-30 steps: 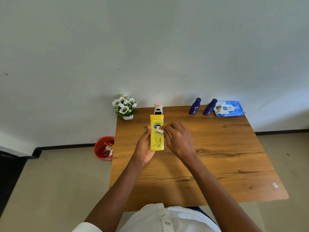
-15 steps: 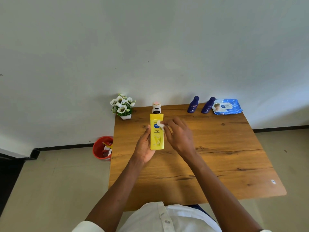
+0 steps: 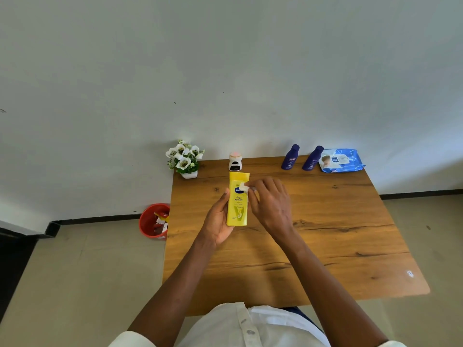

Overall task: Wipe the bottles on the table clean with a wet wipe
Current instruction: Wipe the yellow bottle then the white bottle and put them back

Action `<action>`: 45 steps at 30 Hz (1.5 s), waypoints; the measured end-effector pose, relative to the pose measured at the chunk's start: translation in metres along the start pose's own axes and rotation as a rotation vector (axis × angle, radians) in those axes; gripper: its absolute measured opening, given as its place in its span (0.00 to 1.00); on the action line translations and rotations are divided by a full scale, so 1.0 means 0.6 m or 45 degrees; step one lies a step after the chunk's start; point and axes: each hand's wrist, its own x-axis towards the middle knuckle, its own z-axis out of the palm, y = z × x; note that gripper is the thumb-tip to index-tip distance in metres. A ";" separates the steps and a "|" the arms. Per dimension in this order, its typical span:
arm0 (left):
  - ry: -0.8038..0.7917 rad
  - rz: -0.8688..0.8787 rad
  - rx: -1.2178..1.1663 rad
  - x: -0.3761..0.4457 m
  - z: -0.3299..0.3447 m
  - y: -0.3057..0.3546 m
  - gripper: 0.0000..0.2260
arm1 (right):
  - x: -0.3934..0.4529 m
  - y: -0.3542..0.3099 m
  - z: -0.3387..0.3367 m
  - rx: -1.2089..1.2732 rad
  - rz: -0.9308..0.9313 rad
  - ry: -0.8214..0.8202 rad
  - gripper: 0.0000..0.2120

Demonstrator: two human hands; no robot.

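My left hand [image 3: 217, 221] grips a yellow lotion bottle [image 3: 237, 206] from behind and below, holding it above the wooden table [image 3: 325, 234] with its label facing me. My right hand [image 3: 269, 205] pinches a small folded white wet wipe [image 3: 244, 187] and presses it against the upper part of the label. Two dark blue bottles [image 3: 290, 157] [image 3: 312, 158] stand at the table's far edge, and a small white bottle with a pink cap [image 3: 235, 161] stands just behind the yellow one.
A blue pack of wet wipes [image 3: 341, 160] lies at the far right corner. A white pot of white flowers [image 3: 185, 159] stands at the far left corner. On the floor to the left of the table sits a red bin [image 3: 154, 221] with scraps in it.
The wipe under my right fingers has slid up the label of the yellow bottle. My left hand keeps the same grip on the bottle.
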 end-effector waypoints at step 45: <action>-0.023 0.074 -0.128 0.029 0.004 -0.003 0.25 | -0.057 0.072 -0.034 0.226 -0.015 -0.528 0.09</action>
